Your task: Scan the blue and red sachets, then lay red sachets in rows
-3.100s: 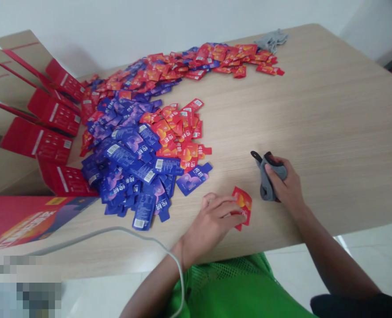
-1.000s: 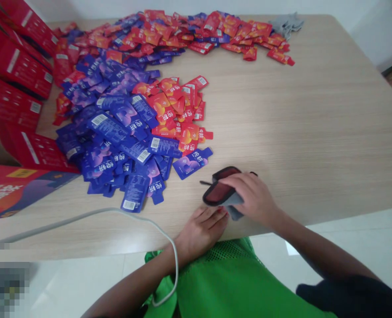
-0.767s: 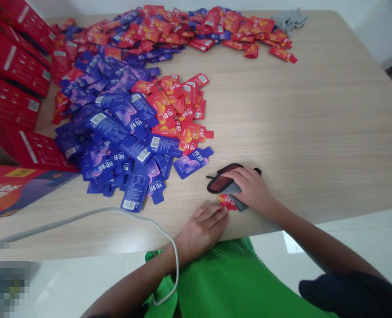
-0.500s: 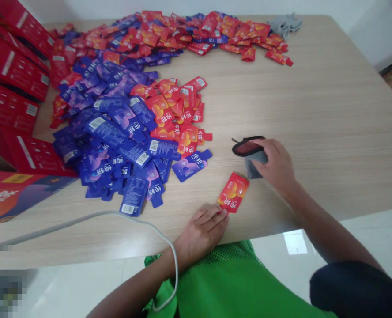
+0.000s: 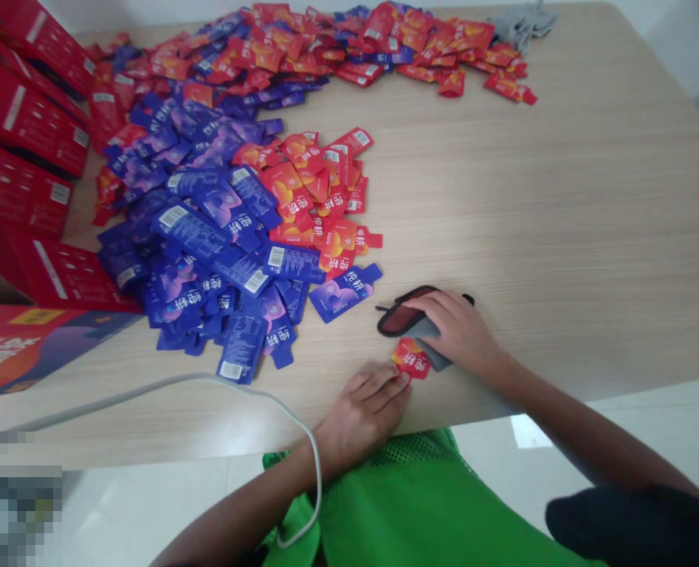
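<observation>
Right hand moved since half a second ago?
Yes: against the nearest blue packet, the right hand has shifted left and down in the view, closer to that packet.

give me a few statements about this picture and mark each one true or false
1. The right hand grips a grey pouch with black edging. True.
2. All the packets in view are red. False: there are many blue packets too.
3. The left hand touches a red packet. True.
4. Boxes stand along the right edge of the picture. False: the red boxes stand along the left edge.
5. A pale cable passes across the left forearm in this view. True.
</observation>
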{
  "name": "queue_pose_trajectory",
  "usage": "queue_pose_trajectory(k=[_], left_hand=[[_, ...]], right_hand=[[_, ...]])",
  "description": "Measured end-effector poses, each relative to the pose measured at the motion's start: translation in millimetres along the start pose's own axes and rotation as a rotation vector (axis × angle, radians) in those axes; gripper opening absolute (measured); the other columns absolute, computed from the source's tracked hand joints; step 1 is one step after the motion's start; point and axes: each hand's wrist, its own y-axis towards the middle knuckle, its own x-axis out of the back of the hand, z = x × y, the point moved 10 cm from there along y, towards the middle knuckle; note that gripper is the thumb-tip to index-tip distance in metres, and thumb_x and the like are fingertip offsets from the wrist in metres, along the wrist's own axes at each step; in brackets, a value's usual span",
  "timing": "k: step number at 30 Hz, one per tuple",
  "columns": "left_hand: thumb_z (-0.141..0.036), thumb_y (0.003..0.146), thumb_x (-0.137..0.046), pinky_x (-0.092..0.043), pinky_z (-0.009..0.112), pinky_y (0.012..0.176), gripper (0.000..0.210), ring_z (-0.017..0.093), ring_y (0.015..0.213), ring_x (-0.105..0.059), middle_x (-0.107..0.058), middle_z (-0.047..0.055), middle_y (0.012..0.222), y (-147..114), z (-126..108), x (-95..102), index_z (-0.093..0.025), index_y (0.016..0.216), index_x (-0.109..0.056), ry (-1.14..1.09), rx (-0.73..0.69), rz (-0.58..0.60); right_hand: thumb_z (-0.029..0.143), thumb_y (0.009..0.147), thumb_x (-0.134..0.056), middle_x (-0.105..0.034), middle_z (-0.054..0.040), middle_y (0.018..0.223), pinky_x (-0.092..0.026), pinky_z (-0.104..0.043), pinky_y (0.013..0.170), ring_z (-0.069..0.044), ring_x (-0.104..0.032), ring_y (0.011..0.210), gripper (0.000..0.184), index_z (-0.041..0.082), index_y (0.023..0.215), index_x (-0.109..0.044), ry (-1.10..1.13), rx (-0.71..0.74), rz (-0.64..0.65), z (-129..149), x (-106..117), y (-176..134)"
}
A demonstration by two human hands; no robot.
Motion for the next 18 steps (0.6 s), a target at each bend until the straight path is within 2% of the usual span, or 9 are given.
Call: queue_pose_trajectory(k=[3,5,7,9,11,14,16,18], left_hand=[[-0.02,0.106,-0.059,-0.052,0.038,0.11,0.029,0.023,0.135,-0.062,-0.073,0.007,0.14,-1.1,0.6,-1.9,-0.014,0.132,-0.068,-0.002,-0.001,0.024],[-0.02,0.106,-0.058,-0.052,0.038,0.109,0.03,0.023,0.136,-0.062,-0.073,0.007,0.14,-1.3,1.7,-2.9,-0.014,0.134,-0.068,-0.013,0.008,0.04],[-0.02,0.106,-0.057,-0.054,0.038,0.107,0.03,0.023,0.135,-0.063,-0.074,0.007,0.139,-1.2,1.9,-3.3,-0.014,0.134,-0.067,-0.023,0.011,0.046],[-0.02,0.106,-0.058,-0.056,0.038,0.104,0.029,0.023,0.133,-0.064,-0.074,0.008,0.138,-0.7,1.8,-2.4,-0.014,0.133,-0.068,-0.024,0.009,0.036],[-0.02,0.106,-0.058,-0.057,0.038,0.103,0.03,0.024,0.133,-0.065,-0.074,0.009,0.138,0.1,1.2,-2.1,-0.013,0.133,-0.068,-0.018,0.007,0.036],[-0.018,0.106,-0.057,-0.058,0.038,0.102,0.027,0.022,0.12,-0.071,-0.077,0.007,0.131,1.6,3.4,-2.9,-0.015,0.129,-0.07,-0.043,0.037,0.052],[-0.018,0.106,-0.057,-0.058,0.037,0.101,0.025,0.019,0.112,-0.074,-0.079,0.006,0.127,2.5,4.4,-2.8,-0.017,0.126,-0.071,-0.061,0.053,0.057],[-0.019,0.106,-0.056,-0.058,0.037,0.101,0.027,0.021,0.118,-0.072,-0.077,0.007,0.131,2.9,2.7,-2.0,-0.016,0.129,-0.07,-0.047,0.038,0.056]], right_hand=[[0.023,0.092,-0.067,-0.072,-0.0136,0.128,-0.052,-0.051,0.101,-0.035,-0.065,0.116,0.04,0.02,0.132,-0.063,-0.084,-0.093,-0.053,-48.6,25.9,15.0],[0.021,0.091,-0.065,-0.072,-0.0136,0.126,-0.053,-0.053,0.101,-0.035,-0.066,0.115,0.04,0.02,0.132,-0.063,-0.115,-0.152,-0.165,-66.7,53.9,17.7],[0.023,0.091,-0.066,-0.072,-0.0133,0.126,-0.053,-0.054,0.101,-0.036,-0.066,0.116,0.043,0.021,0.134,-0.062,-0.097,-0.196,-0.331,-66.6,84.5,11.1],[0.025,0.09,-0.067,-0.071,-0.0125,0.127,-0.054,-0.052,0.101,-0.034,-0.066,0.116,0.046,0.022,0.136,-0.061,-0.038,-0.185,-0.432,-46.9,100.9,-0.3],[0.023,0.09,-0.065,-0.073,-0.0114,0.125,-0.056,-0.049,0.098,-0.032,-0.067,0.113,0.046,0.023,0.135,-0.061,0.031,-0.094,-0.368,-11.6,90.5,-8.1],[0.019,0.091,-0.06,-0.075,-0.0092,0.12,-0.056,-0.045,0.096,-0.029,-0.069,0.109,0.044,0.024,0.134,-0.062,0.113,0.108,-0.093,44.9,37.8,-18.8],[0.019,0.092,-0.059,-0.076,-0.0083,0.118,-0.055,-0.045,0.099,-0.028,-0.07,0.108,0.041,0.023,0.133,-0.064,0.11,0.161,-0.004,59.1,8.8,-24.3],[0.022,0.093,-0.062,-0.076,-0.009,0.118,-0.054,-0.046,0.1,-0.029,-0.069,0.109,0.039,0.022,0.132,-0.065,0.077,0.133,-0.002,48.1,-4.2,-21.5]])
